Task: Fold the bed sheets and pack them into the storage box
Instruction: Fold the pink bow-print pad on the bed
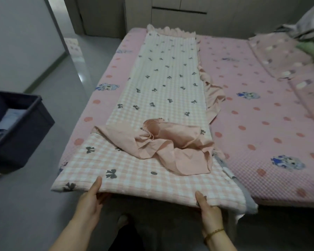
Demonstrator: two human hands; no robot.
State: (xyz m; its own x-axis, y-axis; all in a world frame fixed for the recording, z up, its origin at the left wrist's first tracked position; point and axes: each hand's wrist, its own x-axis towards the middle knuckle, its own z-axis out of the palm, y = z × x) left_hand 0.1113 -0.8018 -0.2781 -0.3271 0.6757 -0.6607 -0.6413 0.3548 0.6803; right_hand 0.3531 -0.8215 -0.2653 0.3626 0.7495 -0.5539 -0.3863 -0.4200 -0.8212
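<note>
Pink checked sheet [159, 82], long axis pointing away, left hand [90, 202], right hand [209, 212], fingers pinching near edge

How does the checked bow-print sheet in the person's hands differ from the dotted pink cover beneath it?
The pink-and-white checked quilted sheet has grey bows; the pink bed cover has red dots and blue cartoon figures. The sheet is folded into a long strip; the cover lies spread flat. The left hand and right hand grip the sheet's near edge, not the cover. Both are pink.
</note>
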